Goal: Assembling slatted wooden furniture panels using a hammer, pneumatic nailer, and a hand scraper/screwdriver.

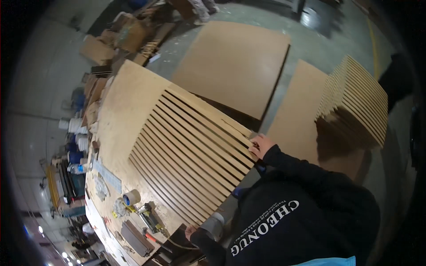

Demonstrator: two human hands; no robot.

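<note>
A pale wooden panel of long parallel slats [191, 153], with dark gaps between them, lies slantwise on a wooden worktable. My right hand [262, 146] is at its right corner, fingers curled round the slat ends. Down at the panel's near left corner, my left hand [191, 232] is closed against the edge; its fingertips are partly hidden. Close to that hand lie a nail gun [150, 217] with a hose and a hammer [153, 238] with a red part. A roll of tape [132, 197] stands further left on the table.
A large brown board [235, 62] lies beyond the table. On the right, a tall stack of slatted panels [355, 99] stands by another brown sheet [295, 106]. Dark strips [136, 238] and a clear bottle [77, 169] are at left. Cardboard scraps [128, 35] are piled behind.
</note>
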